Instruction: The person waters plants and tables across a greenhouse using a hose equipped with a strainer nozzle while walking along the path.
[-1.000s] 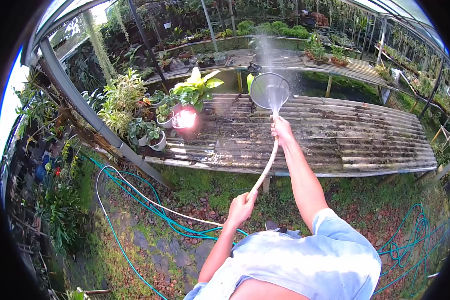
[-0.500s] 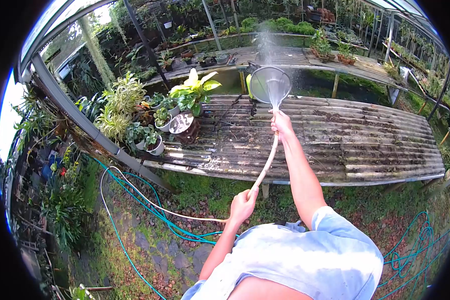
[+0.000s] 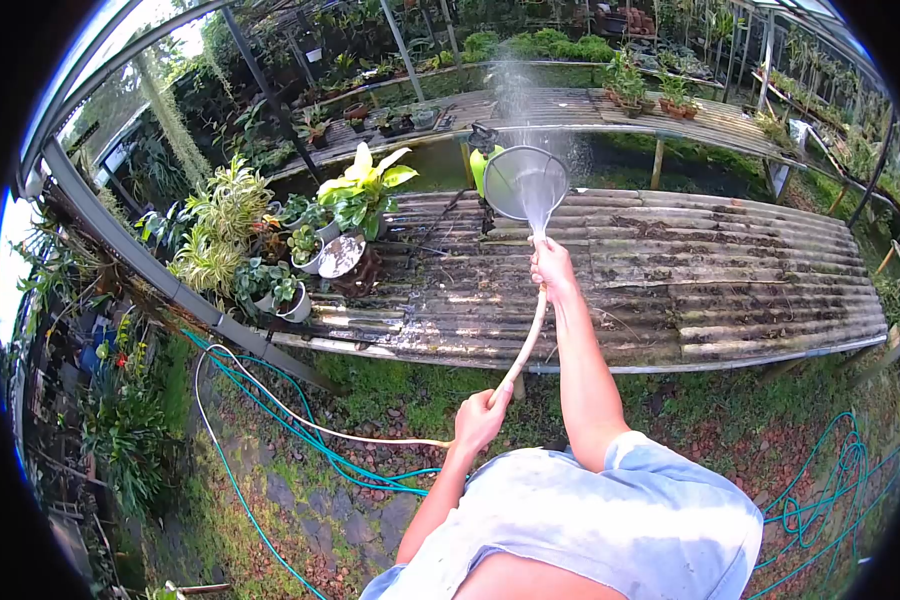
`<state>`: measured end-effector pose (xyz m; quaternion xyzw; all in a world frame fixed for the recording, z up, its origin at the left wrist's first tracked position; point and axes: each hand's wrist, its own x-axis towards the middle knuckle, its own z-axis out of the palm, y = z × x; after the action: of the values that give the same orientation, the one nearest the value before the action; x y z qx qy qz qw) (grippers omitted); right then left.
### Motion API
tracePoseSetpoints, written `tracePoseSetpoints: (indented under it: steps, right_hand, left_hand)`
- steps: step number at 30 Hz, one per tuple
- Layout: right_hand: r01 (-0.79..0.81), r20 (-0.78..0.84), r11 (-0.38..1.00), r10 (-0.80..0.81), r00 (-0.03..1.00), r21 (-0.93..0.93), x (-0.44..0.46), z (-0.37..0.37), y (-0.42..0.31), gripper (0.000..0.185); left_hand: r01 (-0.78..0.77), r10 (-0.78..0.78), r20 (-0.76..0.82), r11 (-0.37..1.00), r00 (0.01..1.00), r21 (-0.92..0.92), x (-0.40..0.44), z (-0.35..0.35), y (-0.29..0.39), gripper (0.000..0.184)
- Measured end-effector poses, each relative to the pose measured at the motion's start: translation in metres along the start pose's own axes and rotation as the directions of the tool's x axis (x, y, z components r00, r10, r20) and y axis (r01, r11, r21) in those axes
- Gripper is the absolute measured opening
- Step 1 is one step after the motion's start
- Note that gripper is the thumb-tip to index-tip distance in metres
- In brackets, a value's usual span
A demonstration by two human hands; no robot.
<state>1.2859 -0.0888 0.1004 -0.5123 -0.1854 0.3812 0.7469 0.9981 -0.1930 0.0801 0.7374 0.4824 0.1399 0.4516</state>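
Observation:
A pale hose [image 3: 528, 350] runs between my two hands. Near the hose's outlet, my right hand [image 3: 551, 266] is closed round it, and water sprays forward from there. My left hand [image 3: 482, 416] grips the hose lower down, close to my body. Just beyond my right hand a round mesh sieve [image 3: 505, 190] appears, with the spray in front of it or passing through it; how it is held up cannot be made out. A bright green object [image 3: 477, 172] shows at the sieve's left edge.
A corrugated bench [image 3: 720, 270] spans the area before me. Potted plants [image 3: 292, 285] and a stump with a pale top [image 3: 342, 257] stand at its left. Behind is another slatted bench [image 3: 710, 135]. Teal hoses [image 3: 260, 400] lie on the ground; a metal post [image 3: 140, 250] slants at left.
The view has shifted slightly, moving the bench plants leftward in the frame. Both hands keep their hold on the hose, and water still sprays. The pink glare over the stump has gone.

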Motion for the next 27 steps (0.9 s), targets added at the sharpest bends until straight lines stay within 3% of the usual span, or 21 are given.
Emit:
tracePoseSetpoints:
  steps: [6, 27]
  right_hand:
    - [0.006, -0.003, 1.000, -0.006, 1.000, -0.019, -0.011, 0.004, -0.006, 0.025]
    - [-0.015, -0.021, 1.000, 0.015, 1.000, -0.026, -0.024, -0.002, 0.003, 0.025]
  left_hand:
    - [0.012, -0.012, 0.001, 0.996, 1.000, 0.084, 0.001, 0.003, -0.007, 0.065]
    - [0.007, -0.007, -0.001, 0.999, 1.000, 0.032, -0.006, 0.008, -0.020, 0.064]
